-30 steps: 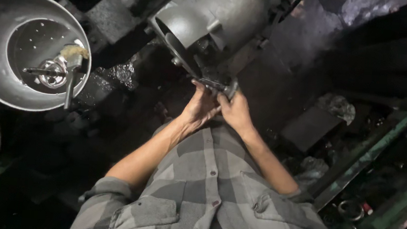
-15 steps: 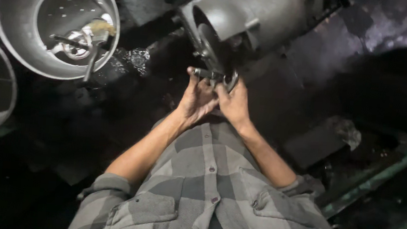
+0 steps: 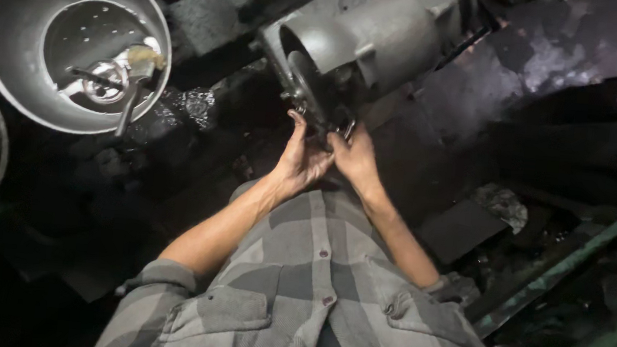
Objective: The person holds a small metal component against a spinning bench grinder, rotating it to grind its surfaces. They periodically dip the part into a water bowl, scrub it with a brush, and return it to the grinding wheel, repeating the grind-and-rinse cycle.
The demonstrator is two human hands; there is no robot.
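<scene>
From the head view, a big grey metal machine part (image 3: 368, 41) shaped like a wide tube lies in front of the person, with a dark round disc (image 3: 308, 92) at its open mouth. It sits closer to the middle than half a second ago. The left hand (image 3: 301, 158) and right hand (image 3: 355, 155) press together under the disc, fingers curled on a small metal piece (image 3: 342, 130).

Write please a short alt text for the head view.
Both hands, left hand and right hand, work at the mouth of a grey metal housing. A perforated metal bowl holding small parts sits at the left.
</scene>
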